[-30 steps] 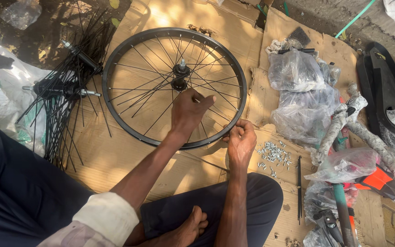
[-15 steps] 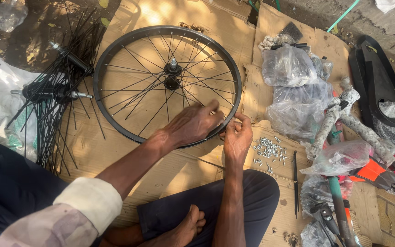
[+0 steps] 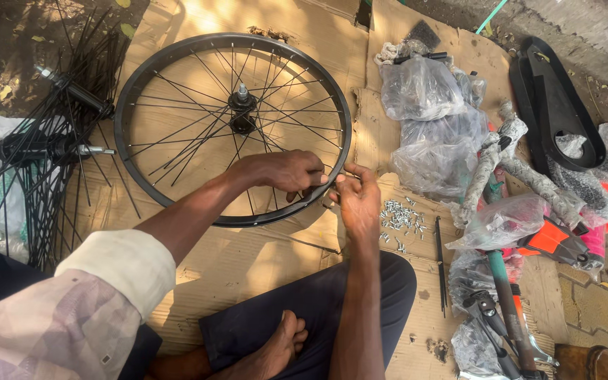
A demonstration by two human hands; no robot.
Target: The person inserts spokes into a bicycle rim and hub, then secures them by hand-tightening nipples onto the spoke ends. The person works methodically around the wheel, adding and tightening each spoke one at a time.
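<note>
Rim (image 3: 177,53) lies pinched between left hand (image 3: 283,171) and right hand (image 3: 358,200).

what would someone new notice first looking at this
First the black bicycle wheel lying flat on the cardboard, with the left hand inside its rim and the right hand just outside, meeting at the near right edge. Next, the pile of small silver bits right of the right hand, and the bundles of loose black spokes at far left.
</note>
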